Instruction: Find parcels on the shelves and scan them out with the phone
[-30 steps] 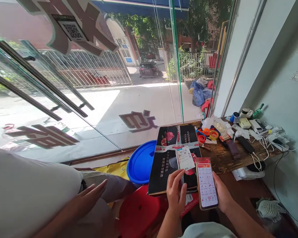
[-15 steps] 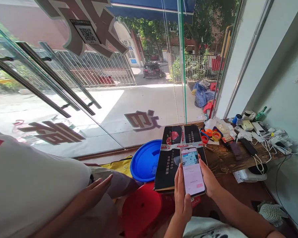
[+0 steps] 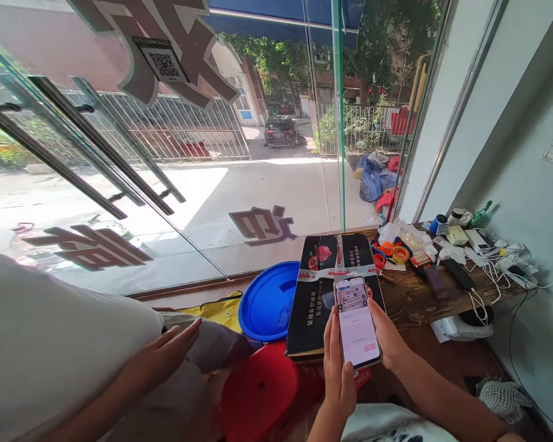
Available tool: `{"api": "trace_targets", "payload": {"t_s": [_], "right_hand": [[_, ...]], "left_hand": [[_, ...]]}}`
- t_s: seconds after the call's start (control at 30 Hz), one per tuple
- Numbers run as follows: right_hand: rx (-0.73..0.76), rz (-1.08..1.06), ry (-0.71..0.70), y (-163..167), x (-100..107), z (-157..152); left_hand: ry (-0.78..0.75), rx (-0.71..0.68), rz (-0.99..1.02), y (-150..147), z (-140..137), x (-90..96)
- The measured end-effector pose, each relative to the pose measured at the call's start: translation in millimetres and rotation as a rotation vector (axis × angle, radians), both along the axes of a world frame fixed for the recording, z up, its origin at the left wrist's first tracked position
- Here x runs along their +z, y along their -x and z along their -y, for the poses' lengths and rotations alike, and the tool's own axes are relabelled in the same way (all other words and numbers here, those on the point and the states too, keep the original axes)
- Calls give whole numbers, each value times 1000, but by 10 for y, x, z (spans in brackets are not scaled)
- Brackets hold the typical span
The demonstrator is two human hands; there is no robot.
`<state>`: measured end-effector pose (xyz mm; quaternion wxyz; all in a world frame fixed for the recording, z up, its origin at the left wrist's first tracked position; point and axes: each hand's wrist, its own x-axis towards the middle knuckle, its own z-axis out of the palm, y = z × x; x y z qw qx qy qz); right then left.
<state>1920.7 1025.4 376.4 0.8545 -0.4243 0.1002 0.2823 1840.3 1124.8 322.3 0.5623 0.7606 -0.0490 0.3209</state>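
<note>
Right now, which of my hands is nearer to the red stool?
Left. Your left hand is to the right of the red stool; your right hand is farther right, beyond the phone.

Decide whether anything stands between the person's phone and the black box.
Nothing visible does: left hand and right hand hold the phone at its sides, though it hides part of the black box.
</note>
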Motion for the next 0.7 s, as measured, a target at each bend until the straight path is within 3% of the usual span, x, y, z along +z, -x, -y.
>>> {"api": "trace_targets", "payload": {"t_s": [0.2, 0.27, 0.43, 0.5, 0.6, 0.7], "right_hand": [[1, -1, -2, -7, -16, -3], [-2, 13, -11, -10, -42, 10], [-10, 49, 39, 50, -124, 74], [12, 59, 57, 105, -144, 97], [-6, 95, 67, 175, -176, 121], [-32, 114, 84, 183, -260, 165]], "left_hand": [[4, 5, -7, 15, 20, -100], [78, -16, -17, 2, 32, -97], [699, 24, -253, -225, -110, 214], [825, 0, -446, -366, -223, 385], [799, -96, -621, -538, -340, 509], [726, -117, -628, -623, -356, 488]]}}
